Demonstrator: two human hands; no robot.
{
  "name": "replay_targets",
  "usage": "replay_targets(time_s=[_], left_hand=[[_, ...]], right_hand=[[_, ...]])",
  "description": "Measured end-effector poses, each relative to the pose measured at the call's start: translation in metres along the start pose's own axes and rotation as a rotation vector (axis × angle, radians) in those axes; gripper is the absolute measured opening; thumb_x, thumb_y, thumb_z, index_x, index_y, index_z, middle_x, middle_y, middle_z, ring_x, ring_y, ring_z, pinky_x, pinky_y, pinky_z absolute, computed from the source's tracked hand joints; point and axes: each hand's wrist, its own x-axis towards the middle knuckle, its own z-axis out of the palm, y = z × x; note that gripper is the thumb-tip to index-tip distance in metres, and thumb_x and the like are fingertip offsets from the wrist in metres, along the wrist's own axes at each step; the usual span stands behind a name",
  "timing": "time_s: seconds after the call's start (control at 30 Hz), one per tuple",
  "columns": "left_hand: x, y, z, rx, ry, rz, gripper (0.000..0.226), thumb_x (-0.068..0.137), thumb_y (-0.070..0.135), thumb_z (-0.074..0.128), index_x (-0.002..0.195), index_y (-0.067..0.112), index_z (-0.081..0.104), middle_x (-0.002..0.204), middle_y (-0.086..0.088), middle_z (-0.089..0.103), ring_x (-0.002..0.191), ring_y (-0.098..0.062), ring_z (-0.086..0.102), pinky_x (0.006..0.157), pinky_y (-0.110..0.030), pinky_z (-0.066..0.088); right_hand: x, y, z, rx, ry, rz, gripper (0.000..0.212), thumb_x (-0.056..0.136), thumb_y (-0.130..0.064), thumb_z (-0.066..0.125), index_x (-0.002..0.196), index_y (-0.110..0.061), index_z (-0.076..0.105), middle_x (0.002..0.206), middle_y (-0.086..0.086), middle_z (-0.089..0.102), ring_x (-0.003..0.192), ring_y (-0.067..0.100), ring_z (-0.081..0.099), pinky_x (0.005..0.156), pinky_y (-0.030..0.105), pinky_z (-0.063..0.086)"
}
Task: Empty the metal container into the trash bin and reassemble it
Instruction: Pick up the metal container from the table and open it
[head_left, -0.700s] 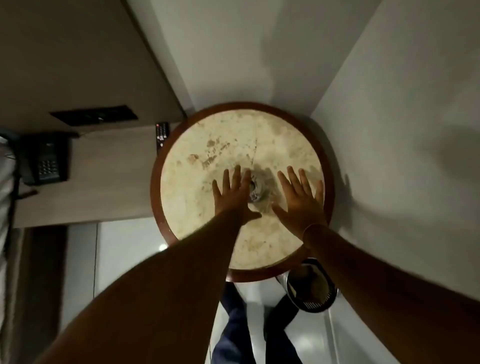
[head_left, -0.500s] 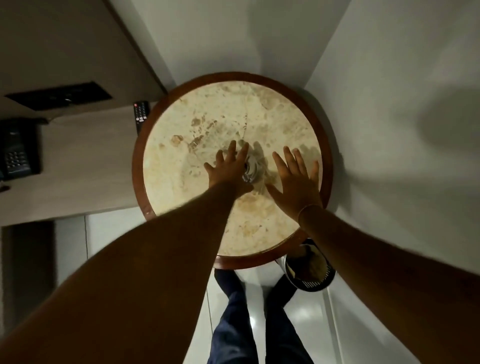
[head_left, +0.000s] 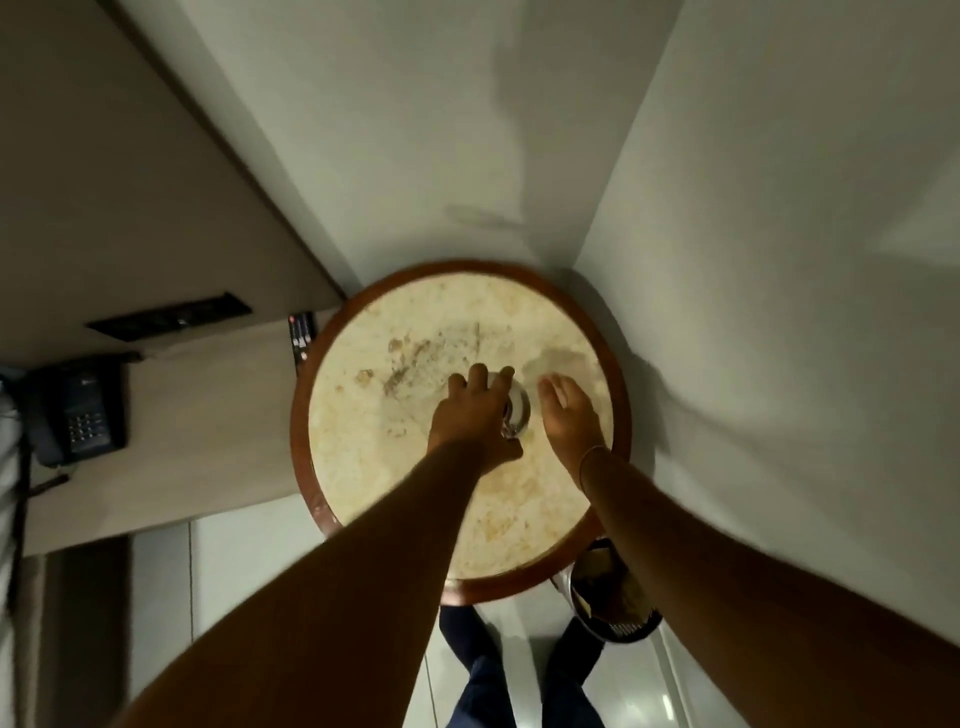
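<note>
Dim room, two pale walls meeting in a corner right behind a round table w/ a beige mottled stone top and a reddish-brown wood rim. To the left there's a light wood desk touching the table edge, w/ a black phone on it, a dark slot panel on the back board, and a tv remote lying right at the table's rim. Floor is glossy pale tile, person's legs in dark blue trousers visible under the near edge. Trash bin, dark w/ a liner and some stuff inside, sits on the floor just beside the table at its near right side, partly hidden by the right forearm. Metal container, small and shiny, sits about mid-table, between both hands. Left hand is draped over it from the left, fingers curled around the far side & top, so looks clamped on it, tho blur makes it hard to be 100% sure. Right hand is just beside the container on the right, fingers loosely curved, not closed on anything, can't tell if it's touching the metal.
</note>
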Motion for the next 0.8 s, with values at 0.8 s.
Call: replay_targets(time_s=[0.8], left_hand=[[-0.113, 0.067, -0.324, -0.062, 0.227, 0.232, 0.111, 0.082, 0.066, 0.078, 0.17, 0.037, 0.018, 0.164, 0.007, 0.042, 0.137, -0.024, 0.058, 0.108, -0.039, 0.053]], right_hand=[[-0.106, -0.242, -0.1, 1.33, -0.567, 0.283, 0.055, 0.101, -0.048, 0.058, 0.142, -0.012, 0.065, 0.134, 0.023, 0.073, 0.124, 0.04, 0.067, 0.095, 0.055, 0.059]])
